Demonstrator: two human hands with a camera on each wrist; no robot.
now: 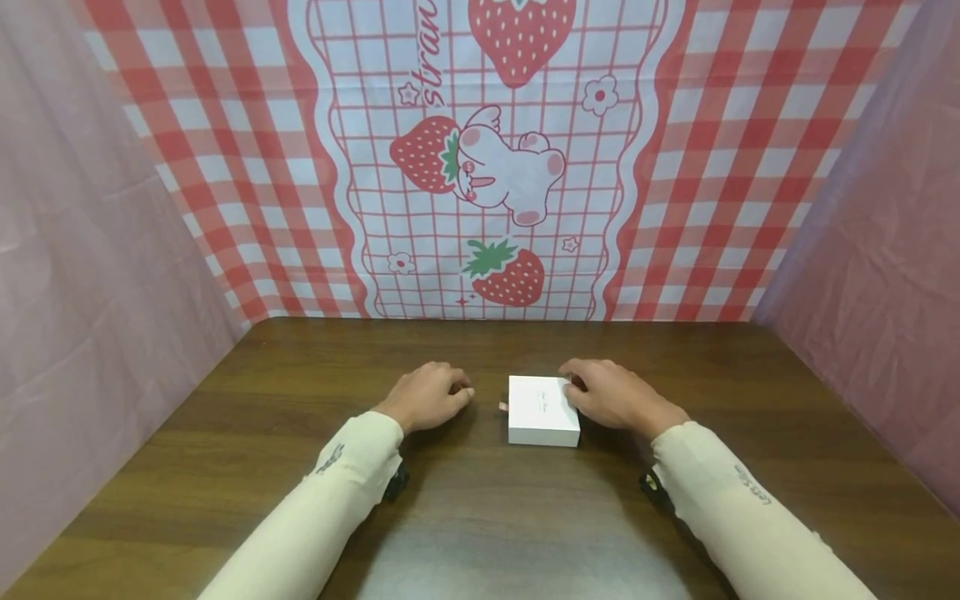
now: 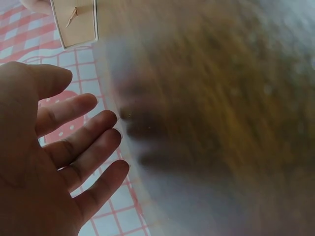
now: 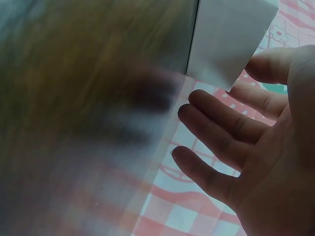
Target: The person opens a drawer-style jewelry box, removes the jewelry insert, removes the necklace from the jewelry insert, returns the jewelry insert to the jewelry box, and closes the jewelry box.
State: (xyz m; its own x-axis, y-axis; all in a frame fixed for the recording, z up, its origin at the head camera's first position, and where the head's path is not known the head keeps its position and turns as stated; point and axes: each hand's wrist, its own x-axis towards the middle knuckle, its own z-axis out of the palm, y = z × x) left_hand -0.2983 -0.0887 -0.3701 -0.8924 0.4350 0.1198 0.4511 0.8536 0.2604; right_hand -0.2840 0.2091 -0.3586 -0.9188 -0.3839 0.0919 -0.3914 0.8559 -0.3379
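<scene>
A small white box [image 1: 542, 408] with faint lettering on its lid lies flat on the table. A short pinkish ribbon tab [image 1: 504, 407] sticks out of its left side; the ribbon [image 2: 72, 16] also shows on the box's end face in the left wrist view. My right hand [image 1: 611, 395] is at the box's right edge, thumb and index finger touching it near the far corner. In the right wrist view its other fingers [image 3: 211, 115] extend loosely below the white box end [image 3: 226, 39]. To the left of the box, my left hand [image 1: 429, 395] rests on the table, holding nothing, its fingers loosely bent.
The brown wooden table [image 1: 480, 500] reaches back to a red-and-white checked cloth [image 1: 712, 167] printed with strawberries. Pale pink curtains [image 1: 97, 292] hang at both sides. Dark wrist bands [image 1: 396, 482] show beneath the cream sleeves [image 1: 322, 492].
</scene>
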